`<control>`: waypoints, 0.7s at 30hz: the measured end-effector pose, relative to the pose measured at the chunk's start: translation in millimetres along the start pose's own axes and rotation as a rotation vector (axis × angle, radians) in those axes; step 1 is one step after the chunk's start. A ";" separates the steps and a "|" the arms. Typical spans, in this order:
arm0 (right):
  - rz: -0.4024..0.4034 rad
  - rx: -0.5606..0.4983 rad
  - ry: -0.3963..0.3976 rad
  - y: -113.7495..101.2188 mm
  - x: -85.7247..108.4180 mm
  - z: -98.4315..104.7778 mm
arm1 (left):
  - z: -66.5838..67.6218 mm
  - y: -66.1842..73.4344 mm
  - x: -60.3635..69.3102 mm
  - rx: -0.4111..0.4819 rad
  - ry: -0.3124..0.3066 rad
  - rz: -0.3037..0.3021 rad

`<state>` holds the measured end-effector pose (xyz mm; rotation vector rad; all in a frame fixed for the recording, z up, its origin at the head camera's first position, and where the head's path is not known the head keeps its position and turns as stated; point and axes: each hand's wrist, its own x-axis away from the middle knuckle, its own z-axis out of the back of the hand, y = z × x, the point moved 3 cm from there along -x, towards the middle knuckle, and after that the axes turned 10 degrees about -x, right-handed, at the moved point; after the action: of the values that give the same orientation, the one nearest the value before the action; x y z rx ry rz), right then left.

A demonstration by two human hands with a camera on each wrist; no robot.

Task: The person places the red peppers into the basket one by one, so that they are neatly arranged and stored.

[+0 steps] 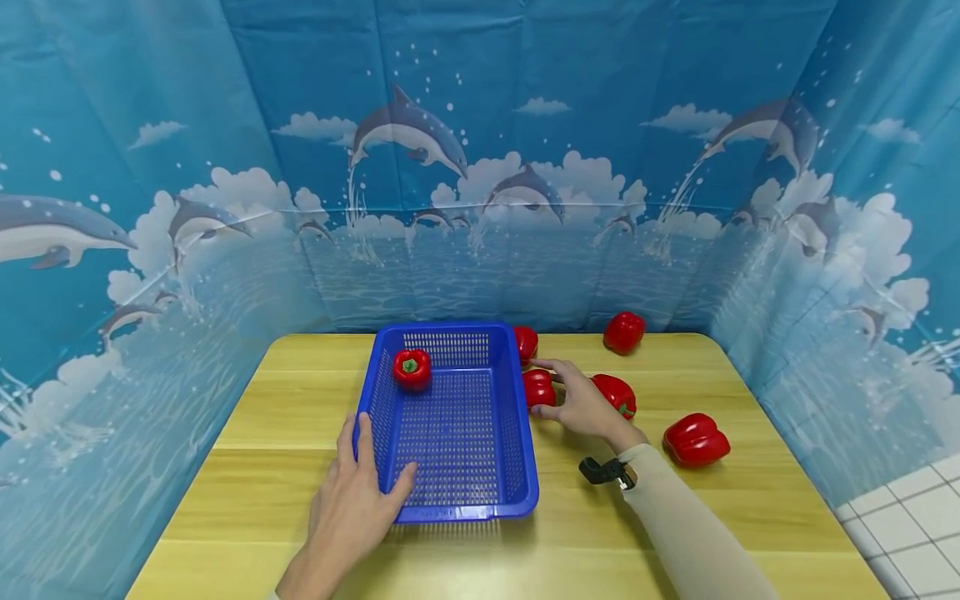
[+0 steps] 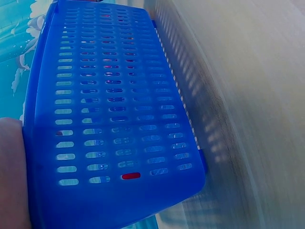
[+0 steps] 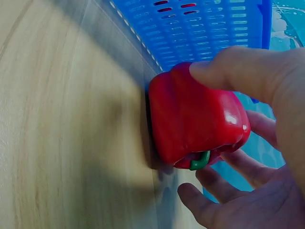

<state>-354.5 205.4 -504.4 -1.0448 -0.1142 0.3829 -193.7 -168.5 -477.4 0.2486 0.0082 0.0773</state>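
A red bell pepper (image 3: 198,117) with a green stem lies on the table, close against the right wall of a blue plastic basket (image 1: 480,510). My right hand (image 1: 588,406) is around that pepper; in the right wrist view the thumb is on its side and the fingers curl about the stem end. At the basket's near left corner, my left hand (image 1: 352,500) touches the rim with fairly straight fingers, thumb spread over the inside. Another red bell pepper (image 1: 412,370) stands in the basket's far left part, stem up. The left wrist view shows mostly the slotted basket wall (image 2: 109,95).
Beyond the held pepper, one bell pepper (image 1: 527,343) sits beside the basket's far right corner. To the right lie more bell peppers: one behind my hand (image 1: 617,395), one near the back edge (image 1: 624,332), one farther right (image 1: 696,440). A dolphin-printed curtain (image 1: 480,267) surrounds the wooden table (image 1: 247,492).
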 end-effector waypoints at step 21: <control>0.013 0.006 0.004 7.3 2.4 0.9 | 2.4 0.5 2.3 -0.013 0.018 -0.014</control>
<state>-354.4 210.2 -510.5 -1.0403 -0.1025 0.3926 -191.4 -168.4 -475.0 0.2352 0.0276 0.0660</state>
